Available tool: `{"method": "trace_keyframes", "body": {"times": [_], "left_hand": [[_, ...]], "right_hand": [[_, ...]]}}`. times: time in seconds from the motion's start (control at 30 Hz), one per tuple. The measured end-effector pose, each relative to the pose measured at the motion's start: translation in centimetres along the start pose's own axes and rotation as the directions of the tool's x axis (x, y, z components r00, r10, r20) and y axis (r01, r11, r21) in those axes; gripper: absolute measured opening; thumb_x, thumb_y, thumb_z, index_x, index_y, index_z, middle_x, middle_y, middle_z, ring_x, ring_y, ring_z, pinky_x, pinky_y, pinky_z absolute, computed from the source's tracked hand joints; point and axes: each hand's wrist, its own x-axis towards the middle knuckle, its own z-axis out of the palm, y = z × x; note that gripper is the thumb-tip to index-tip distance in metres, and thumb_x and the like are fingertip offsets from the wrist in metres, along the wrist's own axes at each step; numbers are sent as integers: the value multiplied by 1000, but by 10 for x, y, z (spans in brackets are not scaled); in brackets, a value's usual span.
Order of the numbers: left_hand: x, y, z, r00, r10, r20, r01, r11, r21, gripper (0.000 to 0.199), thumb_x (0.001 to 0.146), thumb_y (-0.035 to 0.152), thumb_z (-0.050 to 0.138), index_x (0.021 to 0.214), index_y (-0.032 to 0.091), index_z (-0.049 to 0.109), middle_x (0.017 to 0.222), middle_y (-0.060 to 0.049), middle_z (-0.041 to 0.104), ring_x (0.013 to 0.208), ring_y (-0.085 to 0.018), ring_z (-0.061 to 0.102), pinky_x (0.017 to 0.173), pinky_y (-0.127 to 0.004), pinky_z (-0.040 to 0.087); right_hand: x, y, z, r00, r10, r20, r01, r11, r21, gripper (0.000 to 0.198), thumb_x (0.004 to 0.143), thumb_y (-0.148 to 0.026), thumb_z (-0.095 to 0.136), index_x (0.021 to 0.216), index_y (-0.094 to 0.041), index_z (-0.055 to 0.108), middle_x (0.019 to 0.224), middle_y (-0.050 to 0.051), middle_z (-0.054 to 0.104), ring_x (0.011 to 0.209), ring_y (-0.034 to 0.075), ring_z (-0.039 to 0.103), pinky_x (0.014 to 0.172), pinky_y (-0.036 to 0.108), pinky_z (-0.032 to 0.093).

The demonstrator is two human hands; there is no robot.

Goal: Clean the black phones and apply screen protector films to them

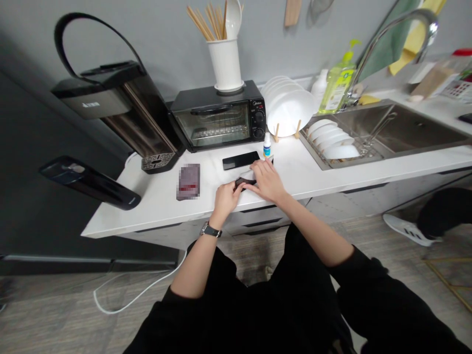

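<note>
Two hands of mine meet at the middle of the frame, over the counter's near edge, on a small dark-and-pale cloth-like piece. My left hand has its fingertips drawn in narrow on the dark left end; my right hand spans the other side, fingers at the far edge and thumb reaching toward the left, and seems to hold it too. What lies under my palms I cannot tell. Just above my right fingers stands a small white spray bottle with a blue label; to its left a black smartphone lies flat, and farther left, a purplish packet.

I judge the step in hand to be working this piece with both hands. The next move calls for a steady left pinch while the right fingers shift, clear of the bottle.
</note>
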Motion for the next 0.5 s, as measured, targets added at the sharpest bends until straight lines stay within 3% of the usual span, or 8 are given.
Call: {"method": "trace_keyframes", "body": {"times": [0.13,0.23,0.33,0.43,0.5], "left_hand": [[-1,4,0,999,-27,-33,28,1000,6,42,104,45,57,83,15,76,65,-5,67,60,-17,54,61,-28,30],[0,3,0,999,-29,-25,28,999,-24,39,104,44,57,86,16,77,66,-4,68,62,-17,55,61,-27,31],[0,1,-1,1000,-3,-8,3,999,-43,35,103,38,57,83,16,76,70,-5,71,66,-18,60,63,-26,34],[0,1,-2,1000,-11,7,11,1000,10,33,101,31,59,75,16,73,72,-8,73,69,-20,65,65,-27,36],[1,1,-1,1000,-15,9,15,999,31,30,100,29,60,77,16,74,75,-10,76,71,-21,68,66,-28,37]], "right_hand": [[-2,19,-6,995,86,-49,-88,996,-29,84,100,-81,30,133,-9,59,135,23,64,138,38,53,128,60,28],[-4,-1,-3,992,101,-74,-101,995,-2,88,97,-85,33,136,-11,58,140,24,62,144,39,48,129,62,25],[-7,-29,-3,999,17,-29,-15,999,51,82,100,-81,35,138,-12,58,142,21,64,145,36,49,131,59,24],[0,-40,-11,1000,-16,22,14,994,107,66,108,-68,31,131,-17,65,132,14,71,129,30,61,123,49,36],[11,-36,-17,998,56,-18,-54,993,106,60,112,-58,25,129,-18,67,131,13,72,121,27,65,110,43,46]]}}
